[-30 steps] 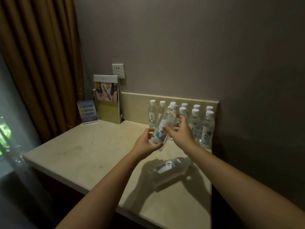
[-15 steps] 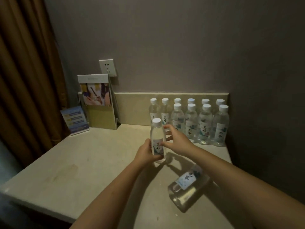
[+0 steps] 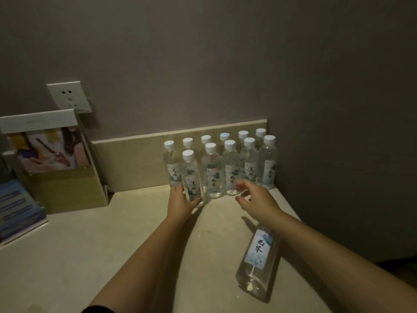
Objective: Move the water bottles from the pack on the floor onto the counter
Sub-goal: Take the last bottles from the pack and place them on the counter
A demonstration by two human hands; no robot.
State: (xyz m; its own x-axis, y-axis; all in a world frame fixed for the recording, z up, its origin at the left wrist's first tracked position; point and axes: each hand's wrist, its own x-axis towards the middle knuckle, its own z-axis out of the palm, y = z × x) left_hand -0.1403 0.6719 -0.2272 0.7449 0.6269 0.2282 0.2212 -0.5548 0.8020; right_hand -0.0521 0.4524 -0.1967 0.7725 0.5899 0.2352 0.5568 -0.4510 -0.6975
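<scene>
Left hand: holds the standing bottle.
Right hand: fingers loose, holds nothing.
Lying bottle: near, right, on the table.

**Dim corner, pale stone top**

Low light here. A plain grey wall fills the upper view and meets a darker side wall on the right. Below runs a beige counter with a matching upstand. A white socket sits high on the left, with a card display stand beneath it, and beside that what may be blue leaflets, blurred.
</scene>
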